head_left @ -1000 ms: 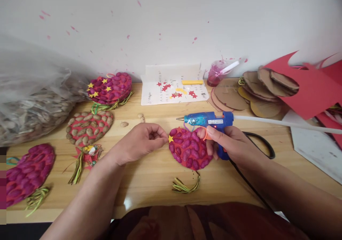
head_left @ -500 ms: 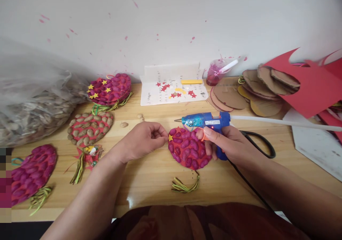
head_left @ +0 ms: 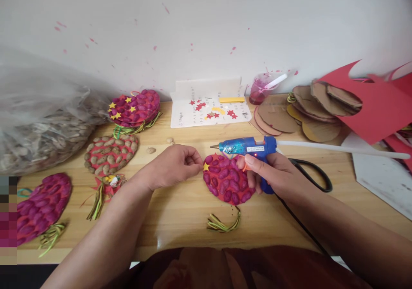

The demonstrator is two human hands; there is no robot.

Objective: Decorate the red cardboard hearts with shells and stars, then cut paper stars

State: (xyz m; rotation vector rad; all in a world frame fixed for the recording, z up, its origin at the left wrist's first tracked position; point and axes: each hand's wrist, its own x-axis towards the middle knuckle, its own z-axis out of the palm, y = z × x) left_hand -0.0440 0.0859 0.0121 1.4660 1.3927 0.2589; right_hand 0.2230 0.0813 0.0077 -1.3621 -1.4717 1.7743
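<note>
My right hand (head_left: 270, 168) grips a blue hot glue gun (head_left: 240, 146), its metal nozzle pointing left and a long white glue stick (head_left: 341, 148) sticking out of its back. Under the gun lies a round red disc covered with purple-painted peanuts (head_left: 225, 179), with a yellow star (head_left: 206, 167) near its left edge and a red star at its top. A green and dark tassel (head_left: 223, 223) hangs from the disc's lower side. At the disc's left edge my left hand (head_left: 183, 164) is closed in a pinch; whatever is between the fingertips cannot be made out.
A plastic bag of peanuts (head_left: 48, 138) stands at the left, near other peanut discs (head_left: 111, 153). Behind are a paper sheet with small stars (head_left: 180, 116) and a cup of pink paint (head_left: 259, 91). Cardboard pieces (head_left: 278, 115) and red paper (head_left: 383, 108) lie right; a black cord (head_left: 302, 226) trails forward.
The camera view has shifted slightly. Both hands, the glue gun and the disc keep nearly the same positions.
</note>
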